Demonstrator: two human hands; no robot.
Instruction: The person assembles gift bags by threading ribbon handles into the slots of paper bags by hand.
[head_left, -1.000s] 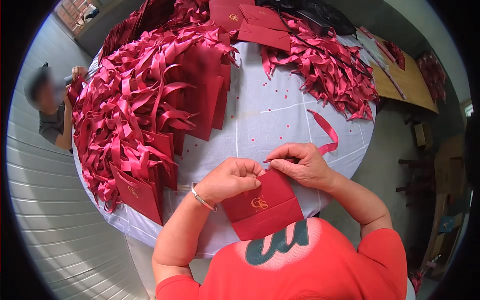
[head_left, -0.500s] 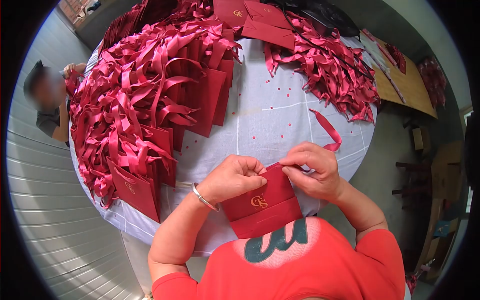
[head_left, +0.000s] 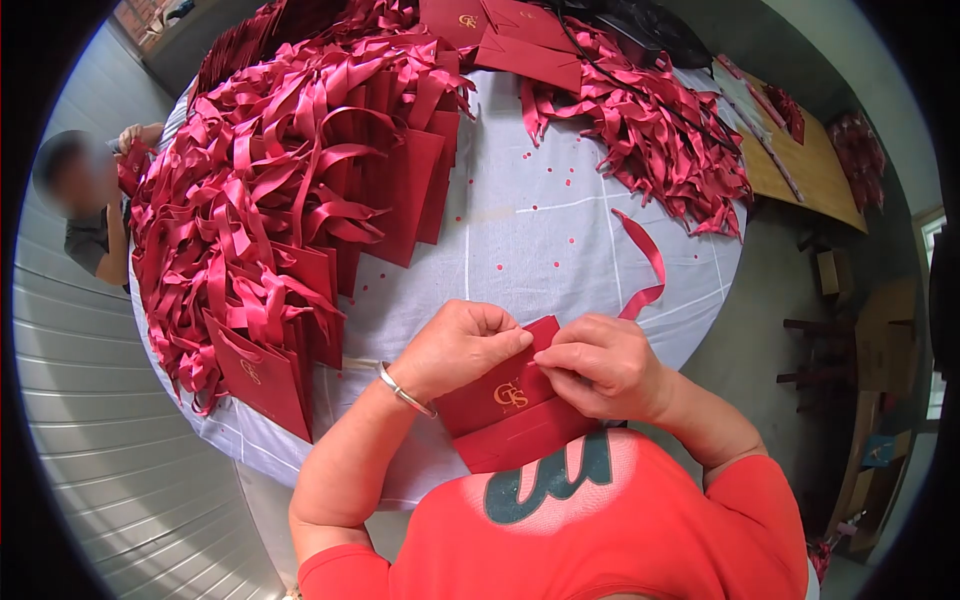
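A dark red paper bag [head_left: 520, 420] with gold lettering lies at the table's near edge, against the red shirt. My left hand [head_left: 460, 350], with a silver bangle at the wrist, pinches the bag's upper left edge between thumb and finger. At the upper right part of the bag, my right hand [head_left: 605, 368] is closed, its fingertips on the ribbon near the bag's face; the ribbon's end there is mostly hidden. The loose part of the red ribbon [head_left: 648, 262] curves over the cloth beyond my right hand.
Bags with ribbon handles [head_left: 260, 200] crowd the left side of the round table [head_left: 490, 230]. Loose ribbons [head_left: 660, 140] are heaped at the back right, beside folded bags [head_left: 525, 60]. Small red dots are scattered mid-table. Another person [head_left: 85, 200] stands at the left edge holding something red.
My right hand has moved from the bag's top edge down onto its face, and the loose ribbon has shifted with it. My left hand keeps its pinch on the bag.
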